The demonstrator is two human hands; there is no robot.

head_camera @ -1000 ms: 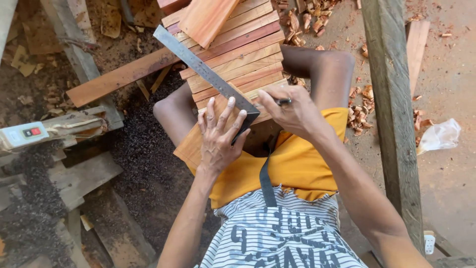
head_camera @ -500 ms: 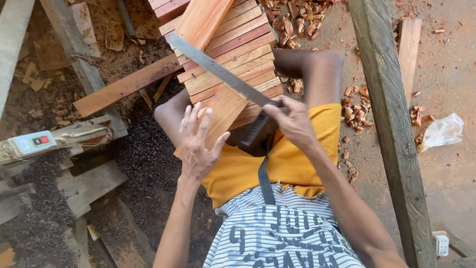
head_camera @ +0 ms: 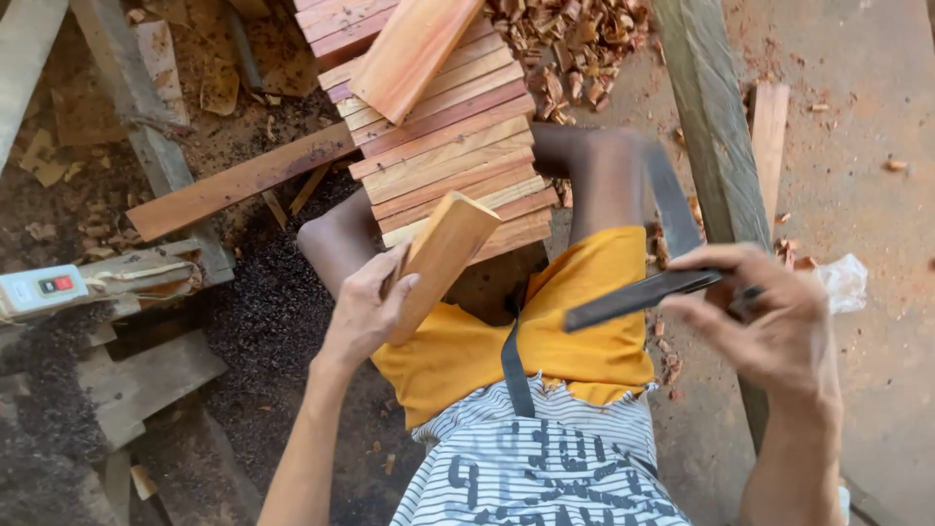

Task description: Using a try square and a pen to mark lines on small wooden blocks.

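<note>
Left hand (head_camera: 365, 312) had its fingers wrapped round one short wood block (head_camera: 438, 255), tilted, its far end just over the near edge of the slat stack (head_camera: 443, 146). Block sat above the left thigh, mid-scene.

Right hand (head_camera: 769, 321) was closed on the dark handle of a try square (head_camera: 638, 297); its metal blade (head_camera: 670, 200) ran away towards the far side, blurred. Something thin and dark poked out between those fingers, too small to tell what.

Stack: reddish and pale slats laid side by side across the knees, roughly a dozen edges showing, exact count unclear. One more loose block (head_camera: 419, 49) lay diagonally on top at the far end.

Person seated, yellow shorts (head_camera: 545, 341), striped shirt (head_camera: 526, 477).

Surface: bare dirt and concrete floor (head_camera: 877, 195), dark sawdust on the left, a pile of red wood chips (head_camera: 575, 44) at the far side. One long plank (head_camera: 239, 180) lay diagonal at far left, one upright-looking timber beam (head_camera: 716, 127) ran along the right. One white switch box (head_camera: 44, 290) with a red button sat on scrap boards at left. One crumpled white plastic bag (head_camera: 842, 281) on the right; contents not visible.
</note>
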